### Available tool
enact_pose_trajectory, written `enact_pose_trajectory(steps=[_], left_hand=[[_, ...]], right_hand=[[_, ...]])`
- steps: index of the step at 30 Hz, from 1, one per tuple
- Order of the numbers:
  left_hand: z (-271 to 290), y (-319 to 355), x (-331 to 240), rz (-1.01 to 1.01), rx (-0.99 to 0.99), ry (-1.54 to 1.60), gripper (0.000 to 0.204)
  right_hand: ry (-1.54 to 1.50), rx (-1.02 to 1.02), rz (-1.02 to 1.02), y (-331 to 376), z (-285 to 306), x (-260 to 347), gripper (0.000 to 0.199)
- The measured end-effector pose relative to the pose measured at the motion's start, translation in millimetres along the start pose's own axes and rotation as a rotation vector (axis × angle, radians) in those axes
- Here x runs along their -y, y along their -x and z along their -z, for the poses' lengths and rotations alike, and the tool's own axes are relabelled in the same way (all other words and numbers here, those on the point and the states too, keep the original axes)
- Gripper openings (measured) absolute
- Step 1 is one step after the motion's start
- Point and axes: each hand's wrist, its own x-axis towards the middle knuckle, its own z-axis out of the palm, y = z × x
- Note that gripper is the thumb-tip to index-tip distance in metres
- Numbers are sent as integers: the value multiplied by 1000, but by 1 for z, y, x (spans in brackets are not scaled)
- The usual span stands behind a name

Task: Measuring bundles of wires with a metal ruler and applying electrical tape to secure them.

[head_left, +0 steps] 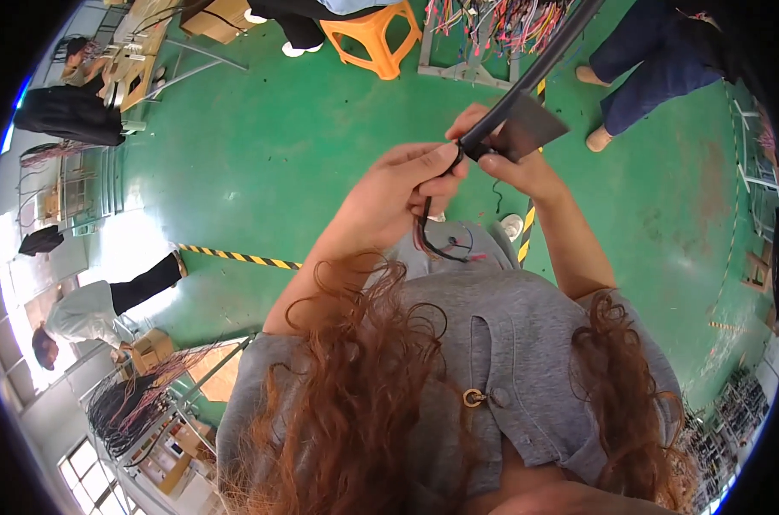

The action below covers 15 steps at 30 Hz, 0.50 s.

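Note:
My left hand (419, 176) is closed in a pinch on a thin black cable (427, 210). The cable's loose end hangs below that hand, in front of my grey top, with a few thin wires and a pinkish-red tip. My right hand (522, 172) is closed around the lower end of a long black tube (527, 81), which slants up to the right and leaves the view at the top. A dark, flat, four-cornered piece (534, 127) sticks out by the right hand; its kind is unclear. Cable and tube meet between my hands, where fingers partly hide the join.
An orange plastic stool (374, 39) stands ahead, beside a rack of colourful wires (510, 26). A person in dark blue trousers (655, 64) stands at the far right. Yellow-black tape (239, 257) marks the green floor. Another wire rack (136, 403) is at the lower left.

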Motion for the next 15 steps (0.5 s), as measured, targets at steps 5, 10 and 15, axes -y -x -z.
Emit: enact_pose_trajectory(steps=[5,10,15], left_hand=[[9,-17,-4,-342,-197,-882,14],[24,-50,17,-853,-305,-1440,11],[33,-66,23,-927,-211,-1217,12]], right_hand=[[45,-255,-187,32,-19,5,46],[48,-465,-387,23,-27,42,53],[-137,-301,-484,5,-11,66,48]])
